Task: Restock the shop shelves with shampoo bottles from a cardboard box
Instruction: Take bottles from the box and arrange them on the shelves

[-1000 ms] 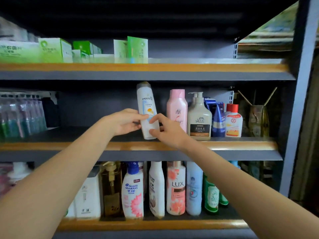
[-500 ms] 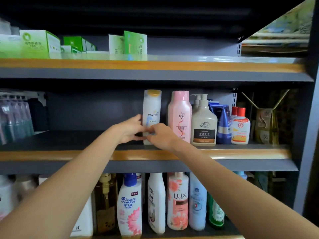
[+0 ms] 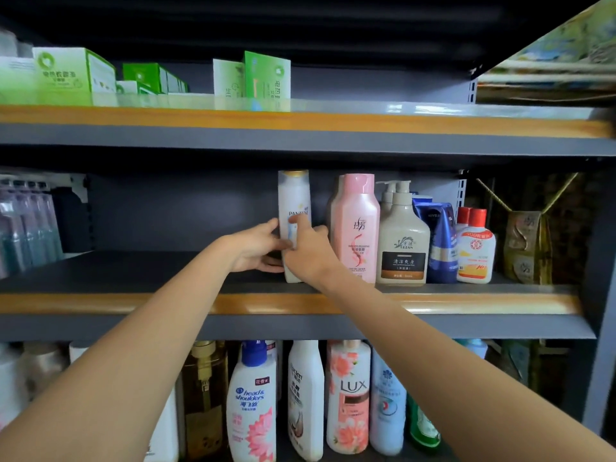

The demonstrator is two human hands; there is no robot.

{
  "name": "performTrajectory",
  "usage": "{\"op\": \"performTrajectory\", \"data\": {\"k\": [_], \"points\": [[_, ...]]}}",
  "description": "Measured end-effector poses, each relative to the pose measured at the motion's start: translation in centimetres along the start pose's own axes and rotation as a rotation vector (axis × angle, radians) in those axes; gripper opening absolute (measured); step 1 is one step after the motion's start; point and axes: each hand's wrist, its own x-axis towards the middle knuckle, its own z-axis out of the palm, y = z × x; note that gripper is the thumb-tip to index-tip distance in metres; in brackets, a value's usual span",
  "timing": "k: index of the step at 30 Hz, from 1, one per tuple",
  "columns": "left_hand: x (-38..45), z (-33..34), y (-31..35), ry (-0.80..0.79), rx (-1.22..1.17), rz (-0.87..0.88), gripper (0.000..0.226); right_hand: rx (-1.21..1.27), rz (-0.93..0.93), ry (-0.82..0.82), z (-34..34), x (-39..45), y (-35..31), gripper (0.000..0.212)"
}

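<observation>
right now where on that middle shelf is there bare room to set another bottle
The bare stretch of the middle shelf runs from the hanging packets on the far left to the white bottle that the left hand and right hand hold. Right of it is crowded: pink bottle, beige pump bottle, blue tube, red-capped bottle.

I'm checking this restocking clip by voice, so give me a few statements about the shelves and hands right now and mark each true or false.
1. The white Pantene bottle stands upright on the middle shelf. True.
2. Only the right hand touches it. False: the left hand holds it too.
3. The pink bottle stands to its right. True.
4. The Lux bottle is on the top shelf. False: it is on the bottom shelf.
</observation>
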Motion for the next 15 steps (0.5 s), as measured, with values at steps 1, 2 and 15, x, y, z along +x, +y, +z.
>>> {"op": "performTrajectory", "data": {"k": [1,2,15], "points": [[0.13,0.03,-0.05,0.005,0.019,0.007,0.040,-0.007,0.010,-0.015,0.19,-0.03,-0.16,0.051],[0.24,0.11,-0.08,0.010,0.038,0.011,0.041,-0.003,0.030,-0.026,0.36,-0.03,-0.20,0.050],[0.30,0.68,-0.81,0.104,0.142,0.098,0.046,-0.025,0.125,-0.083,0.78,0.54,-0.02,0.048]]}}
